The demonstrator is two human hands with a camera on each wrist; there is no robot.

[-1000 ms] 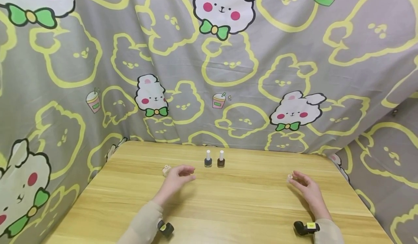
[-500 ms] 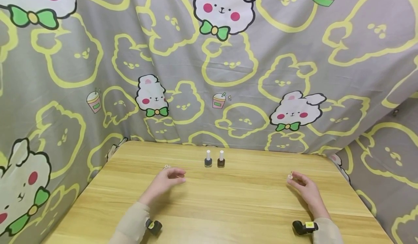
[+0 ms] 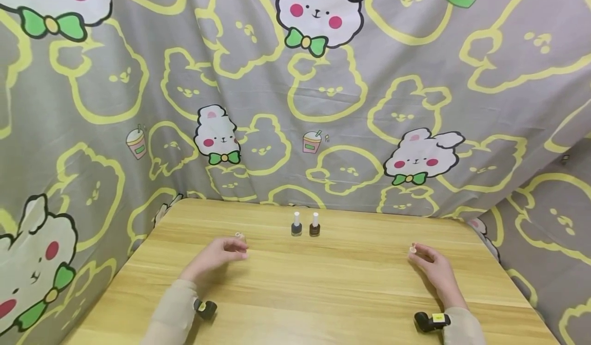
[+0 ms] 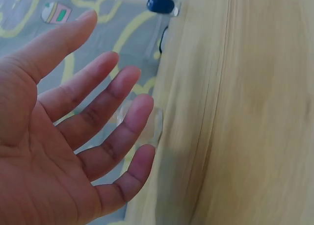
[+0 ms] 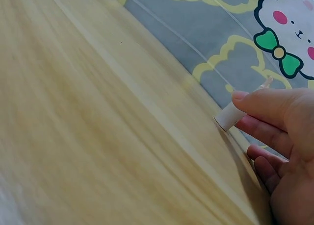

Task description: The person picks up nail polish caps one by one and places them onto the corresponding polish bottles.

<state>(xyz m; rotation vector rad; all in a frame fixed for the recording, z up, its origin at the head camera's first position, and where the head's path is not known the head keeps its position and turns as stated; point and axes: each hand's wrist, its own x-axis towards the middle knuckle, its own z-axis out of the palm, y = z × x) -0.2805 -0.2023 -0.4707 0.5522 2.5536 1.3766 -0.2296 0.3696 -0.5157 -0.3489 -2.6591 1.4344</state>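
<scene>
My right hand point(image 3: 436, 270) is over the right side of the table, pinching a small white nail polish cap point(image 5: 229, 118) between thumb and fingers. A thin tip, perhaps its brush, shows past the thumb in the right wrist view. My left hand point(image 3: 210, 259) is on the left, its fingers spread and loosely bent with nothing in them. Just beyond those fingers stands a small pale nail polish bottle point(image 3: 240, 236), uncapped and partly hidden by the hand. Two capped bottles, one dark blue point(image 3: 296, 228) and one dark brown point(image 3: 315, 228), stand upright side by side at the back middle.
The wooden table point(image 3: 323, 283) ends at the back against a grey curtain point(image 3: 332, 181) printed with rabbits and yellow outlines. Curtain hangs on both sides too. Each wrist wears a black camera.
My left hand has drawn back to the left, past the pale bottle and farther from the two dark bottles. The right hand stays almost where it was, with the cap.
</scene>
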